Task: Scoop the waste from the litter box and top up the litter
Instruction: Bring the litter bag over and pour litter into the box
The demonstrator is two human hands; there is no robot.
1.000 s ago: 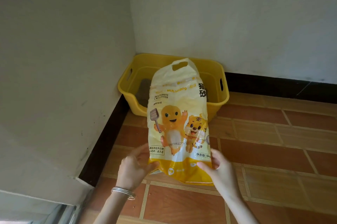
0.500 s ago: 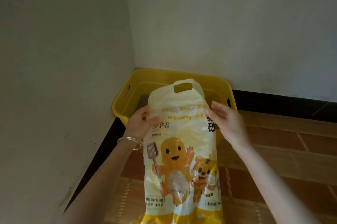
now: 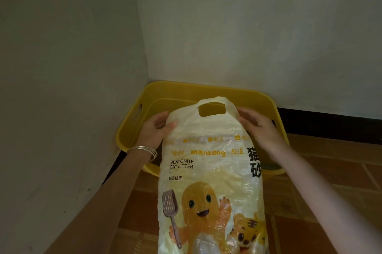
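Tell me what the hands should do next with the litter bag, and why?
Probably pull the top open. The left hand and right hand each hold an upper corner of the cat litter bag, in front of the yellow litter box.

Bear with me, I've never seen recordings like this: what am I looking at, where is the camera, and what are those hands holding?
There is no machine here. These are a person's two bare hands, filmed by a wide-angle camera worn on the person's head and looking forward and down. That is why the arms reach in from the bottom.

The left hand, with thin bangles on its wrist, pinches the top left edge of a bag of bentonite cat litter. The right hand holds its top right edge. The bag is upright, with its bottom out of frame.

Behind it a yellow litter box sits on a reddish tiled floor, in the corner of two pale walls. The bag hides most of the box's inside.
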